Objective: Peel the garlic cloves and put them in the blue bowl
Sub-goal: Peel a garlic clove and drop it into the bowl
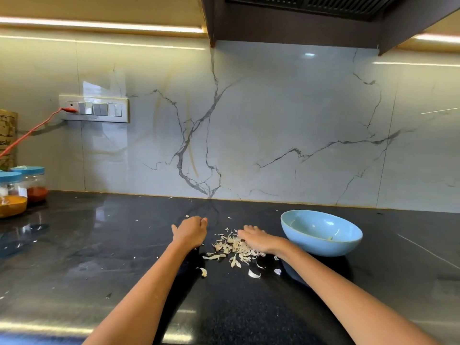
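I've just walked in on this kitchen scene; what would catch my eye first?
Probably the glossy light-blue ceramic bowl on the black stone counter, at the right. Next to it lies a heap of pale papery garlic skins, with the person's right hand resting on its edge and the left hand flat on the counter beside it. Far left stand two blue-lidded spice jars.

L grip (190,231) fingers curled under; R grip (254,239) flat, palm down.

A pale blue bowl (321,232) is sitting on a glossy black speckled desk (99,257); cream garlic skins (234,247) are lying centre frame; the white wall (273,120) is showing grey veins.
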